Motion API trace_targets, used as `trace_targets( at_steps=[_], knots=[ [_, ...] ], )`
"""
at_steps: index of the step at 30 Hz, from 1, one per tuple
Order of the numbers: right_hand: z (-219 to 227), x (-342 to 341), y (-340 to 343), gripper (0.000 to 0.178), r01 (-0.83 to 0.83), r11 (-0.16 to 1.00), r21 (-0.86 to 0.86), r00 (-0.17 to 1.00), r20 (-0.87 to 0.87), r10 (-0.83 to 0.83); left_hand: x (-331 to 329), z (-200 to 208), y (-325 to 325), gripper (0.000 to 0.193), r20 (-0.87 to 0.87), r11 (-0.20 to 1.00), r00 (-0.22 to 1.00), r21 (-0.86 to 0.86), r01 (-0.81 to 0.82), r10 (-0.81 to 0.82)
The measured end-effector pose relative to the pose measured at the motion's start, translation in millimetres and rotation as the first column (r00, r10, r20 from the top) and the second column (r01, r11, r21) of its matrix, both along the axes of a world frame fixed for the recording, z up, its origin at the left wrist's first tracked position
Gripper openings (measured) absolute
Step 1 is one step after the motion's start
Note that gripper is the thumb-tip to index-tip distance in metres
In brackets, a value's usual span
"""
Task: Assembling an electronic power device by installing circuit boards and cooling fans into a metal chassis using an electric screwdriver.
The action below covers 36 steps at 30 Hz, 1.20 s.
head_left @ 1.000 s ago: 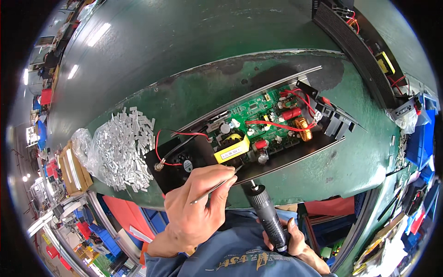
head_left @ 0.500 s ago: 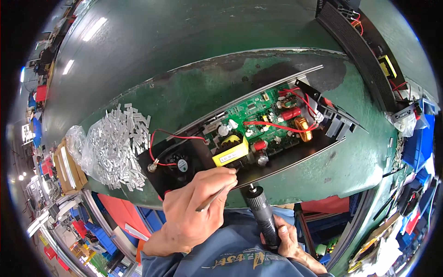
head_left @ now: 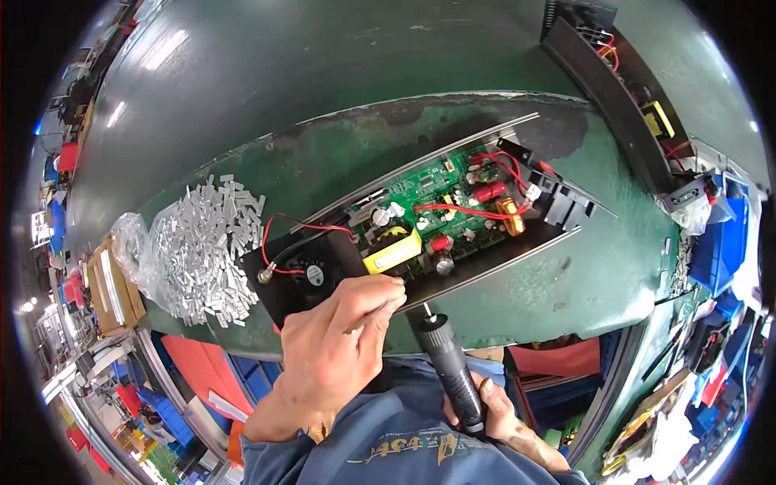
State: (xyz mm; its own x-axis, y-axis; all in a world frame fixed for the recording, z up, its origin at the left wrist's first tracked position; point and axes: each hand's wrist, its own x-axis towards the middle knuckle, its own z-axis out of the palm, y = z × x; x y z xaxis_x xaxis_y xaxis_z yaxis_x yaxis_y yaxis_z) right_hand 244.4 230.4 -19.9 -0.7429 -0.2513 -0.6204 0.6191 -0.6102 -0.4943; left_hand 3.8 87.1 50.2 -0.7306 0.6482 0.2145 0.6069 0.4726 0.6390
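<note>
My left hand (head_left: 333, 346) pinches slim metal tweezers (head_left: 359, 323), their tip reaching the near wall of an open black metal case (head_left: 477, 271). Inside the case lies a green circuit board (head_left: 428, 184) with a yellow transformer (head_left: 394, 254), red capacitors and a copper coil (head_left: 509, 217). A black fan (head_left: 301, 276) sits at its left end, with a red wire running to the board. My right hand (head_left: 499, 411) is wrapped round the lower body of a black electric screwdriver (head_left: 449, 364). The screwdriver's bit points up at the near wall; whether it touches is unclear.
Left of the case, a pile of small silver metal pieces (head_left: 206, 250) spills from a clear plastic bag, beside a cardboard box (head_left: 113, 283). A second black case (head_left: 614, 101) stands at the far right, above blue bins (head_left: 719, 246). The green bench (head_left: 339, 153) has a raised seam.
The whole scene has shifted slightly left and up in the picture. Both hands keep their grips on the tweezers and screwdriver, staying at the case's near wall.
</note>
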Motion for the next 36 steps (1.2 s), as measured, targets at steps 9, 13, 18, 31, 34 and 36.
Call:
trace_targets(
  at_steps=[9,13,18,31,34,36],
  knots=[
    [31.5,22.1,29.5,0.098,-0.046,0.789,0.613,0.998,-0.009,0.066,10.6,31.1,4.3,0.015,-0.087,0.987,0.996,0.161,0.026,-0.012],
    [8.7,42.9,37.6,0.096,0.181,0.717,0.673,0.983,-0.151,-0.107,14.4,23.2,36.3,0.034,-0.245,0.972,0.967,-0.234,0.007,-0.066],
    [-4.5,55.6,40.9,0.084,0.287,0.714,0.639,0.958,-0.213,-0.194,-15.2,23.5,40.1,0.020,-0.376,0.974,0.907,-0.191,0.124,-0.190],
    [18.7,63.6,26.9,0.083,0.273,0.664,0.695,0.961,-0.224,-0.161,-394.3,67.4,29.3,0.038,-0.071,0.887,0.984,-0.425,-0.180,0.165],
    [16.6,68.6,22.0,0.084,0.269,0.671,0.691,0.963,-0.177,-0.204,-385.2,51.7,48.8,0.033,-0.426,0.837,0.877,-0.378,-0.397,0.224],
    [7.9,69.3,20.3,0.084,0.283,0.663,0.693,0.958,-0.166,-0.235,-317.1,47.1,94.9,0.031,-0.584,0.907,0.772,-0.136,-0.397,0.250]
  ],
)
